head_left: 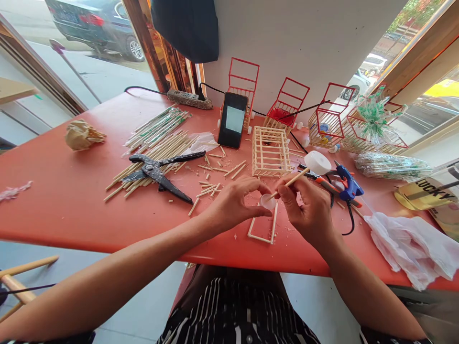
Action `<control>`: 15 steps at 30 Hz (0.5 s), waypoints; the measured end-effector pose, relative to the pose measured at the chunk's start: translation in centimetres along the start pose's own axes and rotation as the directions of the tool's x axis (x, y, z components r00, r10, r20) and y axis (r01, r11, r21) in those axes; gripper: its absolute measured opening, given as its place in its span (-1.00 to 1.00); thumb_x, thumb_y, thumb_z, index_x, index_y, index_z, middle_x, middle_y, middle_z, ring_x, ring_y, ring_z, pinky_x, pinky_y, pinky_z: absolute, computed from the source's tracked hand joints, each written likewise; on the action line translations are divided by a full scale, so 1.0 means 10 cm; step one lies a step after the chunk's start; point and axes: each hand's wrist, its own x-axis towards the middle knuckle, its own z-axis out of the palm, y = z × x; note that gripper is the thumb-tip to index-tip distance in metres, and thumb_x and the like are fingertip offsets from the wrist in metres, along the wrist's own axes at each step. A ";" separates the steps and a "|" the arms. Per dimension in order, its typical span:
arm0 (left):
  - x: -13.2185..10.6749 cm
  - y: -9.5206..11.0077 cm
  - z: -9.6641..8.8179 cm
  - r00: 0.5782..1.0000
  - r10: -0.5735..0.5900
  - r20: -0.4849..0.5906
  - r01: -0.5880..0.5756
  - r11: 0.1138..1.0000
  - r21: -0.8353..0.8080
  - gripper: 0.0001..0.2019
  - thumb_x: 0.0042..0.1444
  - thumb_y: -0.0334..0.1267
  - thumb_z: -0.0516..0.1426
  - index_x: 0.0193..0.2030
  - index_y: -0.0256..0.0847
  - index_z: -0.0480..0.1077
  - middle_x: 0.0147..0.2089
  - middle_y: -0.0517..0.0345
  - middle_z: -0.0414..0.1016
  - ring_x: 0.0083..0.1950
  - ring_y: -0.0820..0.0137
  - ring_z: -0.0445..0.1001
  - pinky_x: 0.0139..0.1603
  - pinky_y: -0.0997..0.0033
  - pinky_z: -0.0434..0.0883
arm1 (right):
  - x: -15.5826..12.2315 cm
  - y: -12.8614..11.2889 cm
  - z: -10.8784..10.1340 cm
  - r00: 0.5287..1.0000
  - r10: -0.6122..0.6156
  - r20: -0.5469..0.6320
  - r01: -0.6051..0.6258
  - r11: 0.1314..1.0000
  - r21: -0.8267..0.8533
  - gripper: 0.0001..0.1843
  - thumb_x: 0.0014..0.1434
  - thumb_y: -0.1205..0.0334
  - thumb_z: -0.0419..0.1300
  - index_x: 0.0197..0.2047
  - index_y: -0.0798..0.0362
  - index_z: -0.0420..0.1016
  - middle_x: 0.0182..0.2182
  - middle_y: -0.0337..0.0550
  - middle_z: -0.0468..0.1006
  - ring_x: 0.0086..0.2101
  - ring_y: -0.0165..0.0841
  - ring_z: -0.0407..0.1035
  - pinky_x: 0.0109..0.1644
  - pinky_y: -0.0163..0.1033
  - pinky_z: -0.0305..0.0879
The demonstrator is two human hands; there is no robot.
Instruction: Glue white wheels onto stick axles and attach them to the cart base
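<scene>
Between the thumb and fingers of my left hand (233, 203) is a small white bottle cap (266, 202). My right hand (308, 205) pinches a thin wooden stick (294, 180), whose lower end meets that cap. At the stick's upper end sits a second white bottle cap (318, 163). Below my hands, a small rectangular stick frame (261, 238) lies flat on the table, partly covered by my fingers. Just beyond stands a box-like frame of wooden sticks (270, 152). To the right of my right hand lies a blue glue gun (348, 184).
Black-handled cutters (158, 174) lie across a pile of wooden sticks (143, 179) on the red table (89, 210). A phone (233, 120) leans upright at the back, near several red-framed stick carts (290, 100). A power strip (189, 99) and white plastic bag (412, 243) flank the work area.
</scene>
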 end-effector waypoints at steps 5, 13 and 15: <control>0.00 -0.01 0.00 1.000 0.009 -0.005 -0.009 1.000 0.003 -0.72 0.00 -0.28 0.42 -0.15 -0.19 0.52 -0.14 0.16 0.64 -0.09 0.31 0.54 -0.06 0.38 0.38 | 0.00 0.01 0.00 1.000 -0.010 -0.002 0.010 1.000 0.001 -0.85 0.41 0.30 0.12 -0.25 -0.01 0.41 -0.36 -0.23 0.59 -0.39 -0.42 0.46 -0.26 -0.31 0.33; 0.00 0.00 0.00 1.000 0.010 -0.004 -0.010 1.000 0.015 -0.74 0.00 -0.29 0.42 -0.17 -0.18 0.52 -0.15 0.17 0.63 -0.10 0.32 0.53 -0.06 0.37 0.39 | 0.00 0.00 0.00 1.000 -0.011 -0.001 0.011 1.000 -0.014 -0.85 0.41 0.29 0.11 -0.25 -0.02 0.41 -0.35 -0.22 0.61 -0.37 -0.39 0.48 -0.25 -0.29 0.35; 0.00 0.00 0.00 1.000 0.008 -0.002 -0.008 1.000 0.013 -0.74 -0.01 -0.29 0.42 -0.18 -0.18 0.52 -0.14 0.17 0.63 -0.08 0.30 0.54 -0.05 0.37 0.39 | 0.00 0.00 0.00 1.000 -0.010 -0.002 0.010 1.000 -0.015 -0.85 0.41 0.29 0.11 -0.26 -0.02 0.41 -0.35 -0.22 0.61 -0.37 -0.39 0.48 -0.25 -0.29 0.35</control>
